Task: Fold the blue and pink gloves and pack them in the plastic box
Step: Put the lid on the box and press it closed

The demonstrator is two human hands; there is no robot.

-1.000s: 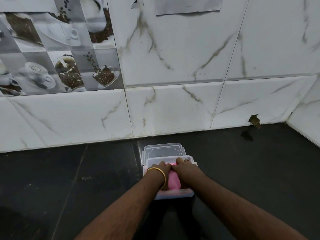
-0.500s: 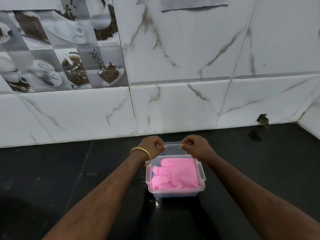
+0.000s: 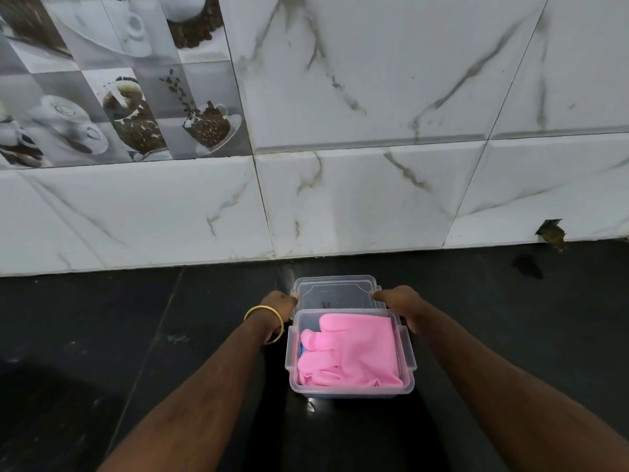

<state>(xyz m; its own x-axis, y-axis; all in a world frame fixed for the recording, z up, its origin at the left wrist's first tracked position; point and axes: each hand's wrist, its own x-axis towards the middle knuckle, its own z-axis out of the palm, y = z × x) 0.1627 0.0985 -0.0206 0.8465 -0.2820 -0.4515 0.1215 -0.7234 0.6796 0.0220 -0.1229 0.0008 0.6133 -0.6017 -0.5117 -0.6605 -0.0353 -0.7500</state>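
Gloves are packed: the pink glove (image 3: 354,349) lies folded on top in the box (image 3: 350,391) on the dark surface (image 3: 102,335), a bit of blue (image 3: 302,349) showing beneath. My left hand (image 3: 280,303) and right hand (image 3: 396,301) grasp the lid (image 3: 335,291) just behind it. Only closing seems left.

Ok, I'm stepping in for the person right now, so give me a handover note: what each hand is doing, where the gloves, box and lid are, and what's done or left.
Left hand: grips the left edge of the clear lid.
Right hand: grips the lid's right edge.
The lid is just behind the plastic box, not on it.
Pink gloves lie folded in the box; a bit of blue glove shows beneath, at the left wall.
Done: folding and packing, as far as visible.
Left: probably bring the lid over the box and close it.
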